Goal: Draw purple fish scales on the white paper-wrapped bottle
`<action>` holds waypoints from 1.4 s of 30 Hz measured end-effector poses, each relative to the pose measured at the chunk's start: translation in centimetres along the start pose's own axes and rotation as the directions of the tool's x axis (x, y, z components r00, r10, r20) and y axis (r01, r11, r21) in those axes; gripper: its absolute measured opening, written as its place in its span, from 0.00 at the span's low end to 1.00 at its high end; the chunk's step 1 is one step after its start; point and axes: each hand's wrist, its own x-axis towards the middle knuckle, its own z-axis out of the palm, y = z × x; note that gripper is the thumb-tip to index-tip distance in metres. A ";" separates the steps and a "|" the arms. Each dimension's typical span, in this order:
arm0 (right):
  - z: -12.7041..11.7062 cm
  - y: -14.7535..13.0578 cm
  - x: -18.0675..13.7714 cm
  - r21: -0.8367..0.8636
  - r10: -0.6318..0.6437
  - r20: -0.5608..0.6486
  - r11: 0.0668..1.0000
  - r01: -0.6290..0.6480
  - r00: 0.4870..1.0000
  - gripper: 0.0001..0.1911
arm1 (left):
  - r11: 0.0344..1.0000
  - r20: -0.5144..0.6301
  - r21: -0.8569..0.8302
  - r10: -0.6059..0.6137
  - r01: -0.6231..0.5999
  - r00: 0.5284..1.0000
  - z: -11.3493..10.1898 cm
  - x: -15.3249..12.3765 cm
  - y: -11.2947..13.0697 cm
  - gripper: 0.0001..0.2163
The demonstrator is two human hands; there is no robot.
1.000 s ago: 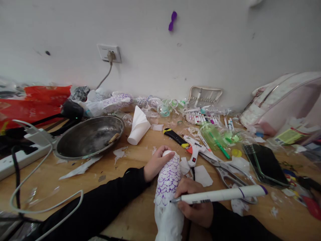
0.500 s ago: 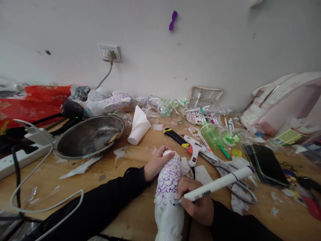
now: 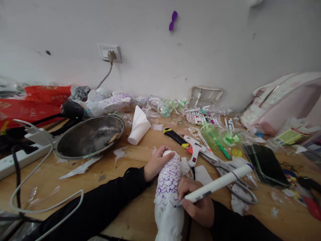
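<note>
Metal bowl [image 3: 82, 145] holds stub [image 3: 114, 138]; right fingers [image 3: 188, 207] pinch marker [image 3: 220, 183], left fingers [image 3: 167, 158] clasp scaly form [image 3: 168, 179].

Wht mkr [image 3: 220, 182] at purple-scaled form [image 3: 168, 179]

The bowl [image 3: 82, 139] sits left of the figure [image 3: 168, 190] — phone [image 3: 267, 165] right.

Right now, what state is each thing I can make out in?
White form: purple scales on upper part, plain white below
Left fingers: on the form's far end
Marker: tip at the form
Right fingers: closed on the marker
Metal bowl: holding a brown piece
Wall plug: in its socket
White paper: rolled into a cone
Phone: screen dark
Glue gun: lying on its side
Scissors: lying down, opening unclear
</note>
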 end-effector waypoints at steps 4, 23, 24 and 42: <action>0.0 0.1 -0.1 0.020 0.024 -0.001 1.000 -0.024 1.000 0.06 | 1.000 -0.003 0.016 0.007 -0.007 1.000 0.0 0.0 0.0 0.14; -0.1 0.9 -0.5 0.045 0.132 -0.062 0.991 -0.129 0.989 0.10 | 1.000 0.018 -0.028 -0.011 0.012 1.000 0.0 -0.1 0.1 0.14; -0.1 0.9 -0.5 0.034 0.134 -0.058 0.991 -0.132 0.989 0.10 | 0.999 0.020 -0.034 -0.015 0.015 1.000 0.0 -0.1 0.1 0.15; -0.6 1.2 -0.7 0.089 0.079 -0.108 0.994 -0.070 0.991 0.12 | 0.964 -0.060 -0.263 0.019 -0.034 0.998 0.2 -0.4 0.1 0.16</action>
